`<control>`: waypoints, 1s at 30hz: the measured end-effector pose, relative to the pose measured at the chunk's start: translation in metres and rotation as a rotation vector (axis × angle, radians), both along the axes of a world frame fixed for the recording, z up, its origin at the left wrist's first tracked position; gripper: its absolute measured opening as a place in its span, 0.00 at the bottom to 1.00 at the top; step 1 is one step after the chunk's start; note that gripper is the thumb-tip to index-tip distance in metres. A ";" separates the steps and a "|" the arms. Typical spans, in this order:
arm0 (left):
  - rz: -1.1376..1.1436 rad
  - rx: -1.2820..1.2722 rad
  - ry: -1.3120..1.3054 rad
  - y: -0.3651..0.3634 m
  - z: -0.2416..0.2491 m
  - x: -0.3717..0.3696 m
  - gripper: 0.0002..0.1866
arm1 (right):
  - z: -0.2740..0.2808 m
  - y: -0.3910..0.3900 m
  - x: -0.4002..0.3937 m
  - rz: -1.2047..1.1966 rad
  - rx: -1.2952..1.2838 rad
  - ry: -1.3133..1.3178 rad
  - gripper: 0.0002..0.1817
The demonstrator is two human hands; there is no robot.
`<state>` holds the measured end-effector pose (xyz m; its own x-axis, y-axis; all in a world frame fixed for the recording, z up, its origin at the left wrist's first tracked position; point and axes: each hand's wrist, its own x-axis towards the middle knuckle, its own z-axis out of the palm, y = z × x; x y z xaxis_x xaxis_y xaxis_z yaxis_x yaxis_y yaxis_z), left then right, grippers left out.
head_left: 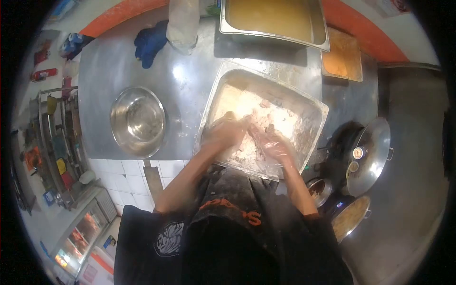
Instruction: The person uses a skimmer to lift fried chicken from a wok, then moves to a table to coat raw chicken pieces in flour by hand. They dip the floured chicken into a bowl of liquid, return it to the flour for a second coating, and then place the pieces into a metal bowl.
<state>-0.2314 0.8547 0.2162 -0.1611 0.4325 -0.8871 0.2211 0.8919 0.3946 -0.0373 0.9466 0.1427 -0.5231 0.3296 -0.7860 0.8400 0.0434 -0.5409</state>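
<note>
A deep rectangular metal tray [313, 135] sits tilted at the table's front edge, with pale flour [285, 121] and several coated pieces [265, 103] in it. Both my hands are inside the tray and wear clear plastic gloves. My left hand [229, 132] is over the flour on the left side; motion smears its fingers. My right hand [270, 143] reaches in from the right, its fingers pointing up and left toward the middle, close to my left hand. Blur and flour hide whether either hand grips a piece.
An empty round metal bowl [138, 122] stands left on the steel table [97, 95]. Behind are a blue cloth [151, 42], a plastic bag [183, 23], a tray of yellowish liquid [270, 16] and an orange-filled container [338, 57]. Large woks [373, 156] stand right.
</note>
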 end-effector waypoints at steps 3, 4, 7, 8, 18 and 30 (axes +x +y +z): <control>-0.090 0.172 -0.089 -0.004 0.004 -0.001 0.44 | 0.045 0.003 -0.022 -0.019 -0.054 0.016 0.38; 0.059 0.247 -0.130 -0.009 -0.005 0.004 0.44 | 0.053 0.002 -0.026 -0.205 -0.114 0.023 0.38; 0.338 0.405 -0.146 -0.027 -0.027 0.006 0.42 | 0.065 -0.001 -0.024 -0.826 -0.316 0.043 0.39; 0.199 0.422 -0.043 -0.032 -0.024 0.002 0.42 | 0.056 -0.002 -0.014 -0.961 -0.360 0.069 0.40; -0.107 0.057 0.230 -0.020 -0.045 0.019 0.47 | 0.012 -0.037 -0.036 0.197 -0.121 -0.208 0.28; 0.294 0.540 0.287 -0.009 -0.007 0.003 0.41 | 0.086 0.029 -0.012 -0.753 -0.075 -0.007 0.36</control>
